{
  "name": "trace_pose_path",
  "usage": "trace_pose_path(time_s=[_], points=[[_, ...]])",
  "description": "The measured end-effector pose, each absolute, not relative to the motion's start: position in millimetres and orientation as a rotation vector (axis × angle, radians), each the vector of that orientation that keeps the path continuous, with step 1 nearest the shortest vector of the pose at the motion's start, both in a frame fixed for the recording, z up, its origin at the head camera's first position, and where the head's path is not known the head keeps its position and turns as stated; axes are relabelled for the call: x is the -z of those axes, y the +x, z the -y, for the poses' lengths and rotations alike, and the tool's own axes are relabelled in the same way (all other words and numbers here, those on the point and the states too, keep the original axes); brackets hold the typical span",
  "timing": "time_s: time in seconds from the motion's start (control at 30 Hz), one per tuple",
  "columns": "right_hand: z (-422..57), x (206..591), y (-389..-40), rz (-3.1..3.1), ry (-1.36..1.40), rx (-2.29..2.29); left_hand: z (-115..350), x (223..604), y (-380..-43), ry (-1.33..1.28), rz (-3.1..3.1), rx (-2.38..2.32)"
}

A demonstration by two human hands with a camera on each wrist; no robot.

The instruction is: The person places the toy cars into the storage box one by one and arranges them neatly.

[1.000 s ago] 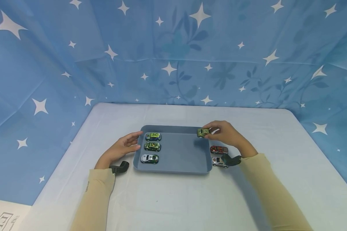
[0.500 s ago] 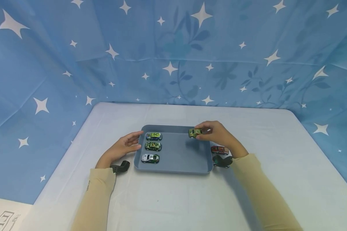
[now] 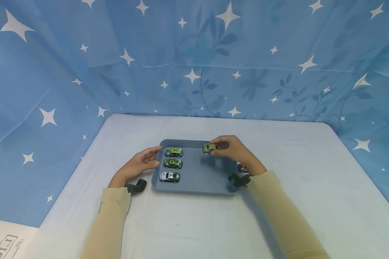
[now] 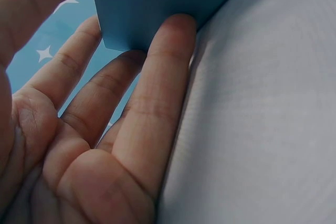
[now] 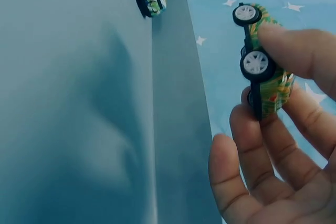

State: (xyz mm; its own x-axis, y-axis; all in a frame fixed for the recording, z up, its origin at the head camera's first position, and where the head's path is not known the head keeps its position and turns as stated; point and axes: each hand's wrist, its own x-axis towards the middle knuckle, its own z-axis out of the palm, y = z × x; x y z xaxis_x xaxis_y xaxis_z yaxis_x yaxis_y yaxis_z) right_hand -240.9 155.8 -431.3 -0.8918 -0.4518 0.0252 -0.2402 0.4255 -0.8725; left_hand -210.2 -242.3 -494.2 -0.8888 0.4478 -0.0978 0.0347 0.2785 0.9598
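Observation:
My right hand (image 3: 231, 148) pinches a green camouflage toy car (image 3: 209, 148) above the back part of a grey-blue tray (image 3: 205, 177). In the right wrist view the toy car (image 5: 270, 80) shows its white-spoked wheels, with the thumb on one side and fingers on the other. My left hand (image 3: 135, 167) is at the tray's left side, fingers fairly straight; in the left wrist view its fingertips touch the tray's outer wall (image 4: 142, 6). Down the tray's left end stand a yellow-green toy car (image 3: 173, 152), a green patterned toy car (image 3: 173, 163) and a white toy car (image 3: 169, 177).
A red toy car (image 3: 242, 167) sits on the white table (image 3: 181, 223) just right of the tray, partly hidden by my right wrist. A black wrist camera (image 3: 239, 180) hangs over the tray's right edge. Blue star-patterned cloth (image 3: 168, 43) stands behind.
My right hand has carried the green camouflage toy car leftward over the tray. Its forearm now hides the silver toy car and part of the red one. My left hand stays put.

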Motion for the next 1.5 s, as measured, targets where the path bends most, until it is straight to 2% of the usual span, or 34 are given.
trace_pose_path(time_s=[0.87,1.5], points=[[-111.1,443.9,-245.9,-2.392,-0.311,1.559,243.1,493.6,-211.1,0.416,-2.208,-1.652],[-91.1,448.7,-254.5,-2.564,-0.246,1.295,245.1,496.7,-213.1,0.470,-2.202,-1.658]])
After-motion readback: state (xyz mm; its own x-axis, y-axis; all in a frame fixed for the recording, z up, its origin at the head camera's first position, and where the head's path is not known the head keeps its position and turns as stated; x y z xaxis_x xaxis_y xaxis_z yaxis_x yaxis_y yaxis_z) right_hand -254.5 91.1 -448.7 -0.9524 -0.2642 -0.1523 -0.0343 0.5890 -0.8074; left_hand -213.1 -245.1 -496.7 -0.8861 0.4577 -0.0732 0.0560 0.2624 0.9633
